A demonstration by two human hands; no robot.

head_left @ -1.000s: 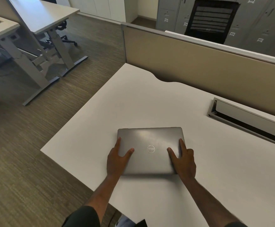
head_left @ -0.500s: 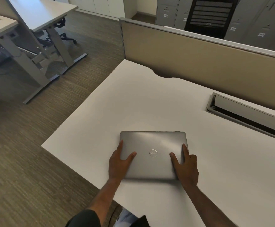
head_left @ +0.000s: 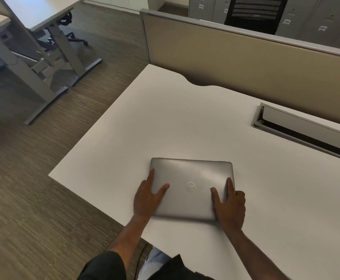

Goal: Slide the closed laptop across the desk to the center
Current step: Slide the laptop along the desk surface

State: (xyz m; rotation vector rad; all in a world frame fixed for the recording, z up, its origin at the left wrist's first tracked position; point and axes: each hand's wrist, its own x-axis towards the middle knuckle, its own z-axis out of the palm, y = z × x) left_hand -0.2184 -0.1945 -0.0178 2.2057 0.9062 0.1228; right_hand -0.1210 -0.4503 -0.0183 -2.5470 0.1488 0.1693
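Note:
A closed silver laptop (head_left: 191, 178) with a round logo lies flat on the white desk (head_left: 165, 122), near its front left part. My left hand (head_left: 148, 196) presses on the lid's near left corner, thumb on top and fingers along the left edge. My right hand (head_left: 228, 204) grips the near right corner, thumb on the lid and fingers wrapped over the right edge. The laptop's near corners are hidden under my hands.
A tan partition wall (head_left: 246, 63) stands along the desk's far edge. A recessed cable tray (head_left: 306, 130) sits at the desk's back right. The desk's left edge drops to carpet (head_left: 33, 178). Other desks (head_left: 35, 37) stand far left.
The laptop has slid a little to the right across the desk with both hands on it, and its blurred near edge shows it still moving.

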